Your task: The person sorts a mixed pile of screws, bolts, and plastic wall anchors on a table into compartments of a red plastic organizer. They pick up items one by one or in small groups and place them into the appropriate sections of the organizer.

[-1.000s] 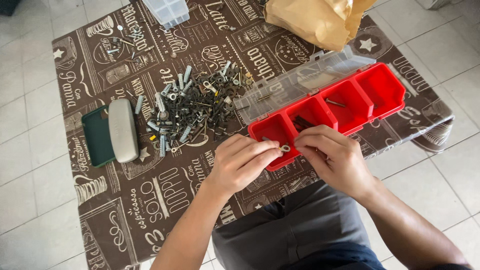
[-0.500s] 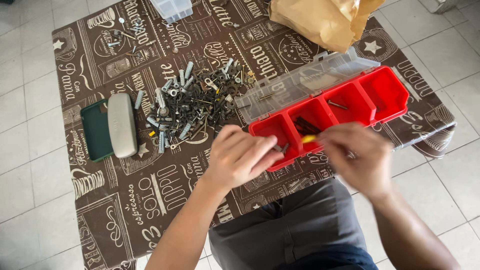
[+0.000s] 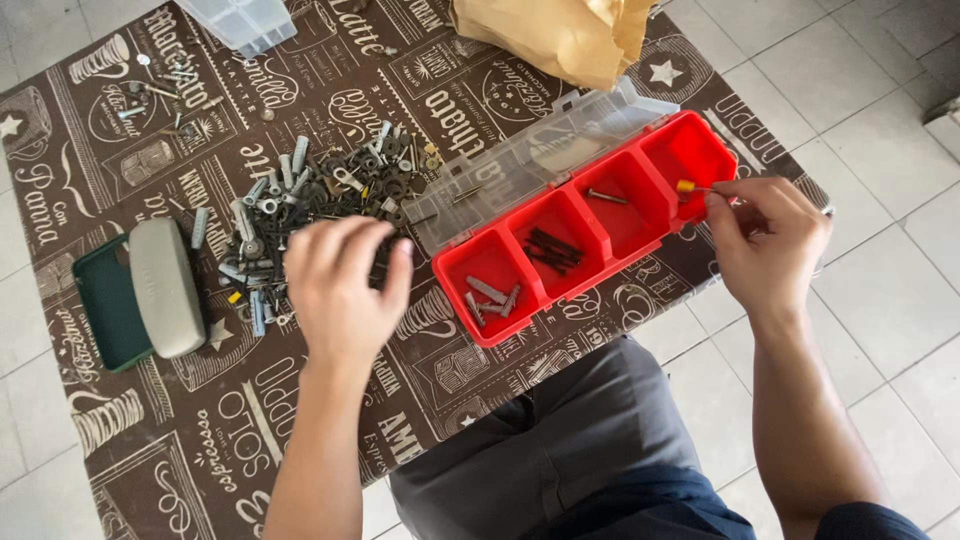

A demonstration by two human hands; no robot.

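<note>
A small yellow-headed metal screw (image 3: 690, 186) sits pinched between the fingertips of the right hand (image 3: 765, 245), held at the rim of the rightmost compartment of the red plastic compartment box (image 3: 585, 235) with its clear lid folded back. From the left on the bench (image 3: 200, 440): a green and grey case (image 3: 140, 292), then a loose pile of grey screws, plugs and washers (image 3: 320, 195), over which the left hand (image 3: 340, 285) hovers, fingers loosely curled and holding nothing visible. Other compartments hold grey plugs, black screws and one lone screw. A crumpled brown paper bag (image 3: 560, 35) lies behind the box.
</note>
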